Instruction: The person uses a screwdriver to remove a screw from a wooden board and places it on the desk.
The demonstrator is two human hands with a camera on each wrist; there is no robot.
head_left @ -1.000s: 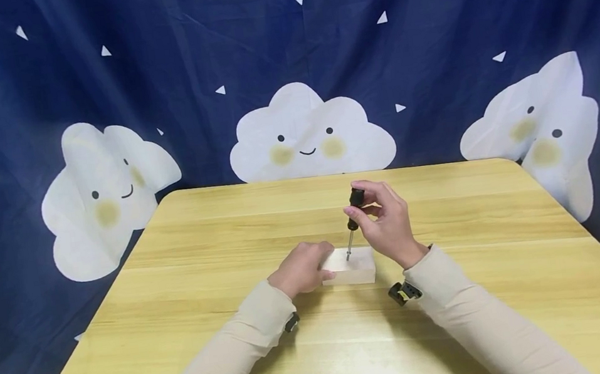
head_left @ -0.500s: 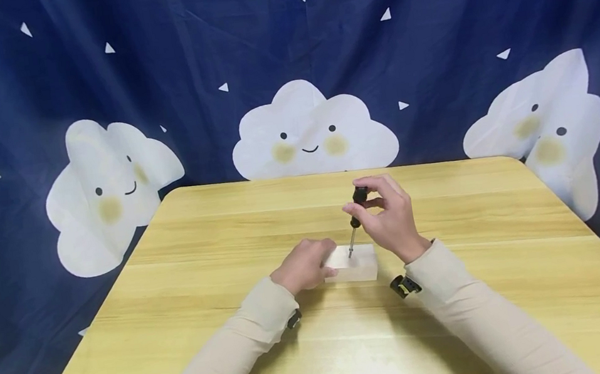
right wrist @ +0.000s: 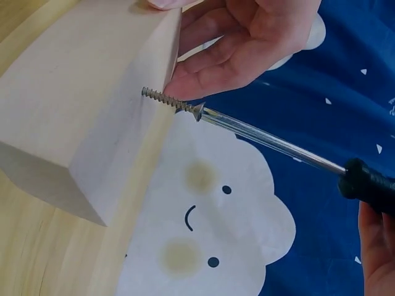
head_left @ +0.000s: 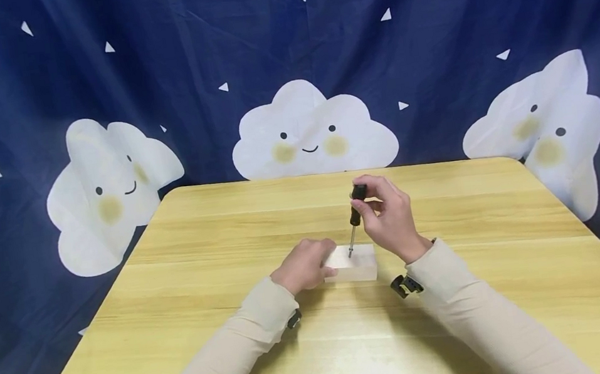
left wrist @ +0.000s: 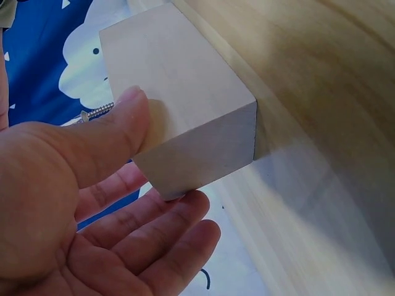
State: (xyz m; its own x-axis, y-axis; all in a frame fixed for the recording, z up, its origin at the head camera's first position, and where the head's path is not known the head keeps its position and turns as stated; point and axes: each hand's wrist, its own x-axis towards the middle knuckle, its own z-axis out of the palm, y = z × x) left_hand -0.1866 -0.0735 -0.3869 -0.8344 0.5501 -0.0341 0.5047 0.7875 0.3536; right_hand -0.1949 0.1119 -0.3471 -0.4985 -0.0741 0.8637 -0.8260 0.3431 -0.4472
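A pale wooden block lies on the table. My left hand holds its left end, the thumb on the near side and fingers round the far side. A threaded metal screw stands on the block's upper face, most of its thread exposed, leaning slightly. The tip of a screwdriver with a black handle meets the screw's head. My right hand pinches that handle near its top between thumb and fingers, above the block. In the left wrist view the screw shows partly behind my left thumb.
The light wood-grain table spreads around the block on all sides. A dark blue curtain with white clouds and small triangles hangs behind it. Both sleeved forearms reach in from the near edge, with small dark devices at the wrists.
My right thumb and fingers have shifted round the screwdriver's handle, the thumb drawing back to the right. The left hand stays on the block. The head view has shifted slightly.
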